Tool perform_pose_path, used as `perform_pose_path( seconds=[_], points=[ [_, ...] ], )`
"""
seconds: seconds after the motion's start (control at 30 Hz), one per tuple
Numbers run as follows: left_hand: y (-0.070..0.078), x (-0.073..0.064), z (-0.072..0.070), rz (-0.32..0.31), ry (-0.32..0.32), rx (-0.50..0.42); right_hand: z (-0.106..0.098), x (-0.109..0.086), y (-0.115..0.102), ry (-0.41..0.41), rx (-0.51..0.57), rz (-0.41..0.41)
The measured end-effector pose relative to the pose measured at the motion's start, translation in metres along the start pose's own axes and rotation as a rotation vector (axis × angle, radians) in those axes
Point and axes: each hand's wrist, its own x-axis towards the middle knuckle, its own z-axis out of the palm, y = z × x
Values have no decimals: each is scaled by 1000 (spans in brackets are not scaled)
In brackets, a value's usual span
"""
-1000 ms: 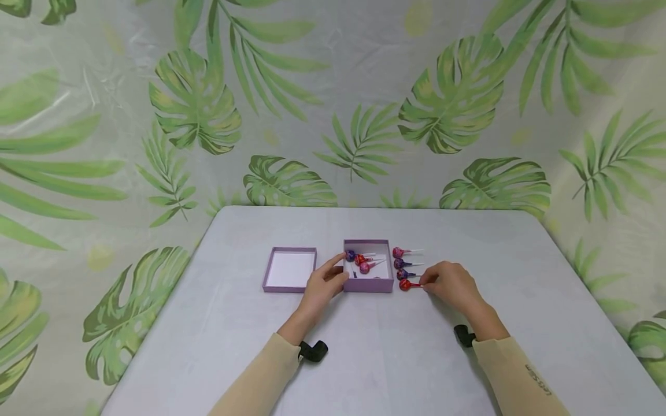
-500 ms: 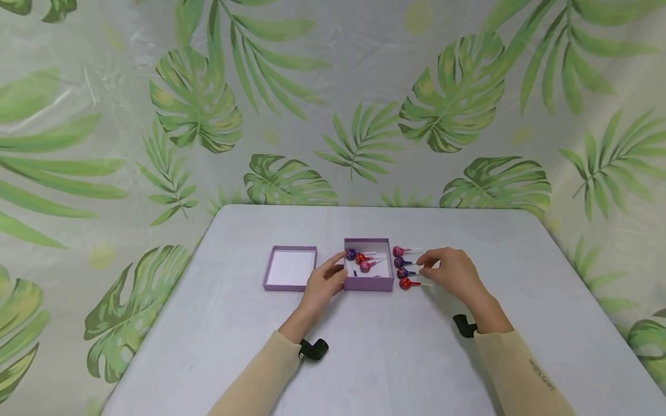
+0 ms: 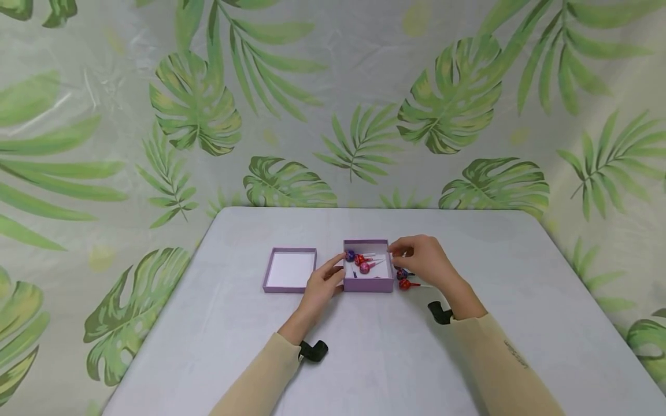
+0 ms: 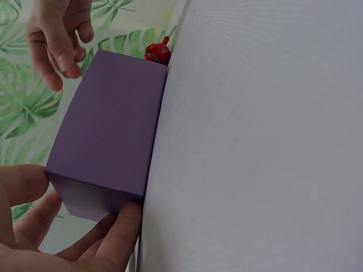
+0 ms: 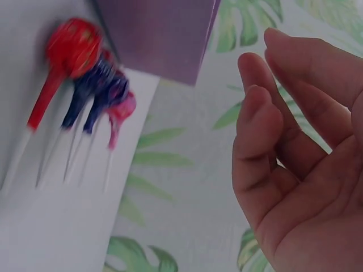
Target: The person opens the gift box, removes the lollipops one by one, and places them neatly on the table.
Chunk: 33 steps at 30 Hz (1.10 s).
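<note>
My left hand (image 3: 318,288) touches the left side of a purple open-topped box (image 3: 368,285), its fingertips against the wall in the left wrist view. Inside the box lie several lollipops, among them a purple one (image 3: 350,256), a red one and a pink one (image 3: 365,267). Over the box's right edge hovers my right hand (image 3: 426,260), fingers loosely bent and holding nothing, as the right wrist view confirms. On the table beside the box is a row of lollipops: a red one (image 5: 74,48), two dark blue ones and a pink one (image 5: 122,107). The right hand partly hides this row in the head view.
A shallow purple lid (image 3: 290,268) with a white inside lies left of the box. Both stand on a white-covered table (image 3: 374,358). A leaf-patterned cloth (image 3: 364,86) hangs behind the table.
My right hand has left the red lollipop's stick, moved up past the row and then left to the box's right edge. The left hand stays at the box.
</note>
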Motion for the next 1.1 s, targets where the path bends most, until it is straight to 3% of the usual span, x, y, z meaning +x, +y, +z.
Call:
perform_pose_path(
  seconds=[0.2, 0.43, 0.77, 1.1],
  points=[
    [-1, 0, 0, -3, -5, -5, 13, 14, -12, -65, 37, -10],
    [-3, 0, -1, -5, -3, 1, 27, 33, -15, -204, 17, -63],
    [-3, 0, 0, 15, -16, -28, 46, 53, -15, -384, -128, -156],
    [-3, 1, -1, 7, -14, -18, 59, 60, -14, -437, -252, -184]
  ],
)
